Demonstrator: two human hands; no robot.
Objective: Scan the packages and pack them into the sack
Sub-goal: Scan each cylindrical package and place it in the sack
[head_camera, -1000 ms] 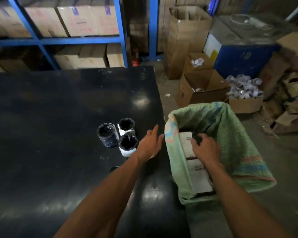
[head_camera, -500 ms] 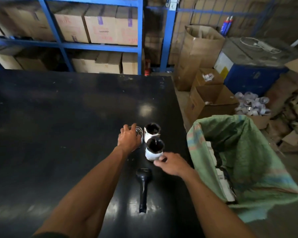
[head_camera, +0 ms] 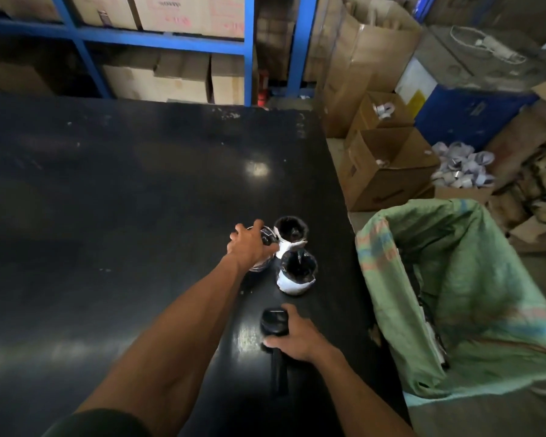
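Three small round packages in black wrap stand together on the black table [head_camera: 108,216]. My left hand [head_camera: 249,244] is closed over the leftmost, dark package [head_camera: 262,263]. Beside it stand a far package [head_camera: 290,236] and a near package [head_camera: 297,274], both with white labels. My right hand [head_camera: 297,337] grips the black handheld scanner [head_camera: 275,320], which lies on the table in front of the packages. The green woven sack [head_camera: 454,279] hangs open off the table's right edge, with white flat parcels [head_camera: 432,335] partly visible inside.
Open cardboard boxes [head_camera: 385,171] stand on the floor past the sack, one heaped with white tape rolls [head_camera: 460,165]. A blue cabinet [head_camera: 473,108] sits at the back right. Blue shelving [head_camera: 139,39] with cartons runs behind the table.
My right hand left the sack, crossed to the table and took hold of the scanner. My left hand reached forward and closed on the leftmost package.
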